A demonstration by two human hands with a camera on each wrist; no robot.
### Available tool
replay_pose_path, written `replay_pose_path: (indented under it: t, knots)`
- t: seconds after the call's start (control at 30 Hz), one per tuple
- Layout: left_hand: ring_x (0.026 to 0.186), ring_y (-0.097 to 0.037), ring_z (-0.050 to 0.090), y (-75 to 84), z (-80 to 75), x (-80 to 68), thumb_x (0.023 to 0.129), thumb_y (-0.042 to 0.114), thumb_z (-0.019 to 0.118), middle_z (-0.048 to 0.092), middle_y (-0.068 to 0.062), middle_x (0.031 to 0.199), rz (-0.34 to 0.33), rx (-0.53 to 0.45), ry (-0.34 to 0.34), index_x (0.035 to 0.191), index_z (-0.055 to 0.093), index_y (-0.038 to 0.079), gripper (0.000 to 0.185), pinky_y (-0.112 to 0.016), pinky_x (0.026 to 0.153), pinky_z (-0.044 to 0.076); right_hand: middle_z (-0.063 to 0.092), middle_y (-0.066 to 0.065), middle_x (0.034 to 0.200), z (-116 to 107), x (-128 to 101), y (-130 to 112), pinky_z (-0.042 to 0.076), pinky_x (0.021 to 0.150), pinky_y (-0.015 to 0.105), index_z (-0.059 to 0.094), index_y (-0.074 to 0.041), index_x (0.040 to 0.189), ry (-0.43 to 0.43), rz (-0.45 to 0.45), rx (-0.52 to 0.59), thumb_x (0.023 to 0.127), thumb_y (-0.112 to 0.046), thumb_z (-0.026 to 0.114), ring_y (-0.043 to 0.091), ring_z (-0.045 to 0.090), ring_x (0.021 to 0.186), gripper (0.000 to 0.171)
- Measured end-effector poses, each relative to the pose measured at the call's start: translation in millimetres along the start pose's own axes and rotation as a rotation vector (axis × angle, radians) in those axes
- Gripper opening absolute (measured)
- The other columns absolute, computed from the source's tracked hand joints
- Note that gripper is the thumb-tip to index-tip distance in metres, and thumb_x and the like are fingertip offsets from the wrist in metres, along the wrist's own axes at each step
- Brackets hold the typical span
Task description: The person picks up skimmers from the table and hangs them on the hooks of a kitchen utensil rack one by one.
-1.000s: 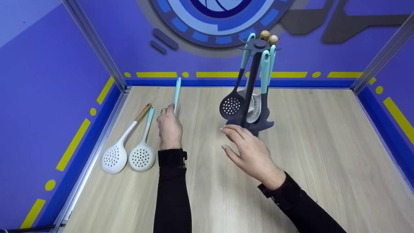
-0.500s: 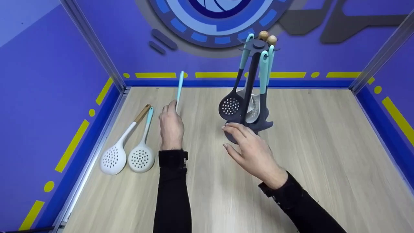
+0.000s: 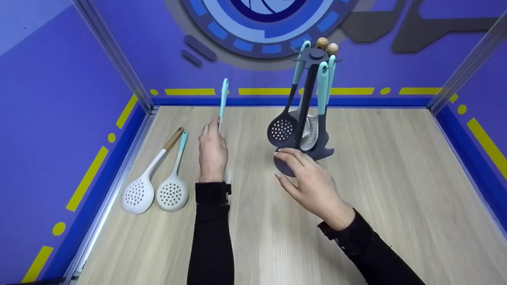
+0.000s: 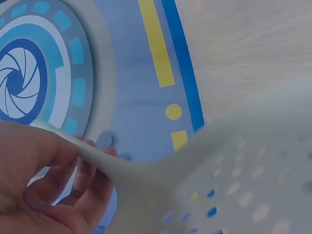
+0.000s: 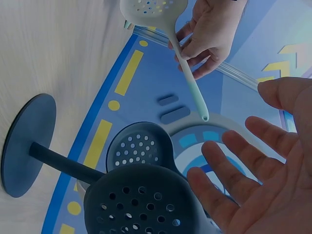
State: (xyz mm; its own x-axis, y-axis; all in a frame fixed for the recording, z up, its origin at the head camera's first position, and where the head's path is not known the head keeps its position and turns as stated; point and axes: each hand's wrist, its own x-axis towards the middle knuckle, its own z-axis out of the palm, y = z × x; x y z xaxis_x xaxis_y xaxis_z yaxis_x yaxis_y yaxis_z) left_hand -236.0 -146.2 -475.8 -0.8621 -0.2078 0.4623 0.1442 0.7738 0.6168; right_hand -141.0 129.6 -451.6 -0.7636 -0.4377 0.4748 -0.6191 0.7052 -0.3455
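My left hand (image 3: 214,154) pinches a pale skimmer (image 5: 183,53) with a turquoise handle, lifted off the table. Its perforated head fills the right of the left wrist view; in the head view my hand and cuff hide most of it. Fingers spread, my right hand (image 5: 273,170) hovers by the lower part of a dark utensil stand (image 3: 309,99), holding nothing. From that stand hang a black skimmer (image 3: 282,130) and several other utensils, some with turquoise handles, two showing round wooden ends. A round base (image 5: 29,146) supports its post.
Two more skimmers lie at the table's left, a white one (image 3: 138,196) with a wooden handle and a grey one (image 3: 172,194) with a turquoise handle. Blue printed walls (image 3: 253,75) enclose the wooden table (image 3: 396,178) at the back and sides.
My left hand has raised the skimmer and shifted slightly right and farther back, its handle end rising against the back wall. My right hand has barely moved, still beside the stand.
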Motion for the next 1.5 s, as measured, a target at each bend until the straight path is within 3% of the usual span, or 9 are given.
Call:
replay_pose_path:
  t: [0.33,0.73,0.93,1.2,1.5]
  knots:
    - [0.125,-0.031,0.063,9.4,-0.9,2.3,0.105,-0.003,0.048,0.061,-0.016,0.133,0.064,-0.034,0.007,0.16,0.042,0.01,0.057,-0.039,0.106,0.054,0.056,-0.005,0.15,-5,1,2,0.056,0.103,0.04,0.054,-0.026,0.15,0.013,0.017,-0.014,0.105,-0.039,0.061,0.017,0.059,0.134,0.047]
    - [0.124,-0.028,0.062,19.7,0.0,8.8,0.104,-0.001,0.053,0.06,-0.013,0.134,0.04,-0.025,-0.013,0.162,0.04,0.019,0.062,-0.04,0.103,0.056,0.055,-0.004,0.15,-11,3,3,0.054,0.106,0.041,0.054,-0.025,0.15,0.022,0.022,-0.003,0.105,-0.038,0.061,0.019,0.058,0.135,0.047]
    - [0.117,-0.028,0.063,25.9,0.1,14.0,0.103,-0.001,0.053,0.06,-0.012,0.128,0.077,-0.02,0.002,0.161,0.042,0.02,0.062,-0.042,0.098,0.057,0.055,-0.004,0.15,-16,4,3,0.054,0.106,0.042,0.053,-0.026,0.151,0.032,0.021,0.003,0.106,-0.039,0.06,0.019,0.058,0.135,0.048]
    - [0.123,-0.03,0.06,34.4,0.7,19.3,0.104,-0.002,0.051,0.059,-0.01,0.136,0.12,-0.022,0.001,0.157,0.045,0.019,0.057,-0.043,0.105,0.053,0.056,-0.007,0.149,-23,4,2,0.058,0.091,0.042,0.054,-0.027,0.15,0.064,0.022,-0.017,0.104,-0.038,0.063,0.018,0.062,0.124,0.048]
    - [0.121,-0.027,0.061,43.8,1.0,24.4,0.104,0.0,0.05,0.06,-0.009,0.132,0.142,0.003,-0.002,0.156,0.046,0.019,0.055,-0.04,0.098,0.056,0.056,-0.006,0.15,-32,4,2,0.058,0.085,0.044,0.055,-0.027,0.15,0.089,0.037,-0.027,0.103,-0.038,0.065,0.019,0.061,0.124,0.049]
